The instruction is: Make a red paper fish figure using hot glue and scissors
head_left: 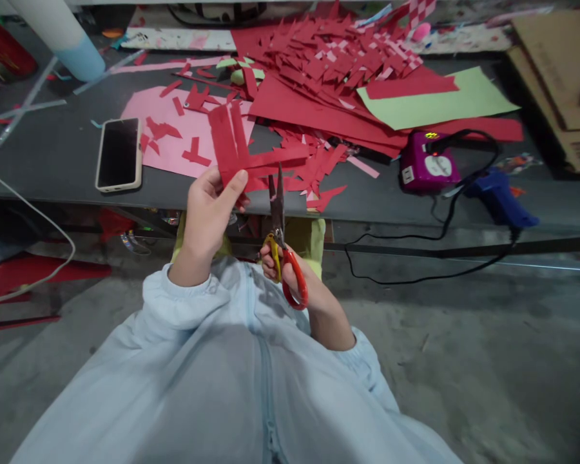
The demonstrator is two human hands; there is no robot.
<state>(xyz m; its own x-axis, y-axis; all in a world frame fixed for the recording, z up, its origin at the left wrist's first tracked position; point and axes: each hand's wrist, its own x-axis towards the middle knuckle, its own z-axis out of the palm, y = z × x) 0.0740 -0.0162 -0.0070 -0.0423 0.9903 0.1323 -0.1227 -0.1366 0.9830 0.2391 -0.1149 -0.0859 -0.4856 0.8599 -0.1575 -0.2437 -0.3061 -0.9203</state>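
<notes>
Between the thumb and fingers of my left hand (212, 203) is a piece of red paper (228, 138) with strips pointing up and to the right. My right hand (294, 264) is closed around the handles of a pair of scissors (277, 206), one handle red and one yellow. The scissor blades point away from me, slightly parted, just right of my left fingers and close to the red strips. Whether the blades touch the paper, I cannot tell. Behind my left hand, a pink sheet (169, 151) carries red scraps.
Red and checkered paper pieces (338, 55) are heaped at the back of the table. A green sheet (444, 100), a purple box (428, 164), a blue glue gun (500, 196) with a black cable and cardboard (560, 71) are at right. A phone (119, 154) lies left.
</notes>
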